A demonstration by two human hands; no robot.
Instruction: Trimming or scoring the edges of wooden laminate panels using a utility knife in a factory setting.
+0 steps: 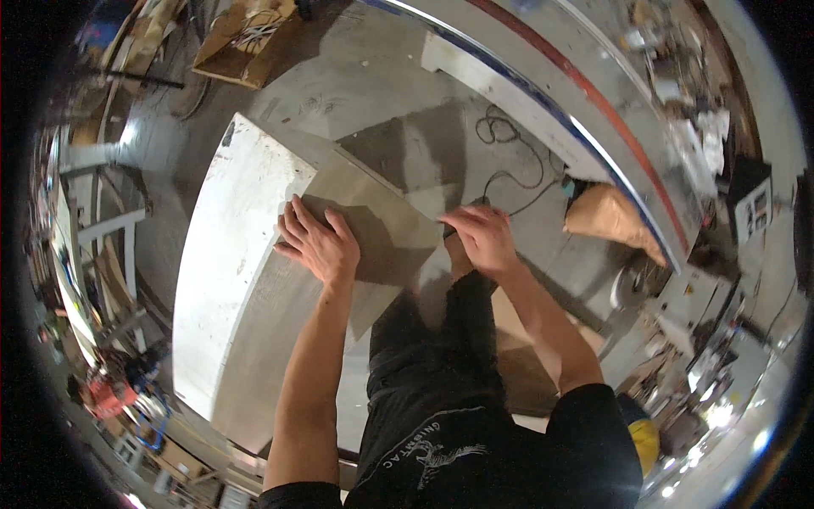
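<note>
Black shirt (526, 450), yours, nearest the camera; dark trousers (437, 331) just beyond it. Grey-brown sheet (386, 212), thin, flat: lies under and to the right of your left hand (320, 244), spanning most of the gap to your right hand (483, 237). Long axis of the sheet: cannot be told, its left side merging with a tan panel (254, 356) about your palm; its far edge slants from beyond your left thumb to your right fingertips. Nearer hand: your left, laid over the sheet; your right stands at its right corner. Grip, left: slack, palm down, fingers spread, grasping nothing. Grip, right: fingers bent at the corner; whether you pinch it cannot be told. Tan panel: long, running from your left hand back beside that forearm. White board (237, 195): left of your left hand. Brown paper bag (606, 216): well right of your right hand.
</note>
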